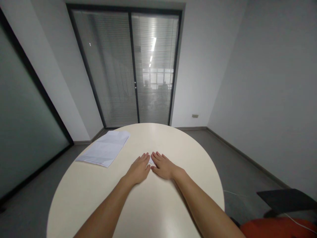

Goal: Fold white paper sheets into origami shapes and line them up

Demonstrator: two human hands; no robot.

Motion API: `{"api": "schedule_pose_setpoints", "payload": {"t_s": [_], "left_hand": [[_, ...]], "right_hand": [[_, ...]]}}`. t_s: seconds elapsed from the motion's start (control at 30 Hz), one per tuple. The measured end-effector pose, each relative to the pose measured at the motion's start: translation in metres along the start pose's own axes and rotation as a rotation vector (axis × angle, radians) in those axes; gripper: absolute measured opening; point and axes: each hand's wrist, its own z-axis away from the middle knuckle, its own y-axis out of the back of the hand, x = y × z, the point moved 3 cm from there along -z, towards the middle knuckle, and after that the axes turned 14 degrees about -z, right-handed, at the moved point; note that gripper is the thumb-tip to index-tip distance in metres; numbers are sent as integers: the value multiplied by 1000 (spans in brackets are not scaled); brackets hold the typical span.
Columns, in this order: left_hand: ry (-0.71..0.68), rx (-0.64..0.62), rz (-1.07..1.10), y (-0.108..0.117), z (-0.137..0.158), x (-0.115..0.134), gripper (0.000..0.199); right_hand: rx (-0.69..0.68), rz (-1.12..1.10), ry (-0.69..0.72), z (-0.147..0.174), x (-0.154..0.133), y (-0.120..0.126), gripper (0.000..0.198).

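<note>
Both hands rest flat on a round cream table (148,205), side by side near its middle. Under my left hand (140,168) and my right hand (163,166) lies a small piece of white paper (151,161). Only a sliver of it shows in the gap between the two hands; the rest is covered. My left fingers are stretched out and point away from me, with the thumb toward the gap. The right fingers also lie extended, and the thumb points at the left one.
White paper sheets (105,148) lie at the table's left far edge. At the lower right is a chair with a red seat (274,228) and a black armrest (288,200). A thin white cable (234,192) runs nearby. Beyond the table stands a glass door with blinds (153,99).
</note>
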Motion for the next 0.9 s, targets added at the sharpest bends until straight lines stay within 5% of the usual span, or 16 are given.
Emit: {"api": "schedule_pose_setpoints", "payload": {"t_s": [0.43,0.77,0.9], "left_hand": [[54,-91,-49,-8,-2,-5,58],[130,35,-50,0,5,-13,60],[239,132,-102,1,2,-25,58]], "right_hand": [[-45,21,-147,9,-22,-3,70],[135,203,-19,11,-39,6,47],[229,260,-96,6,-34,12,40]]}}
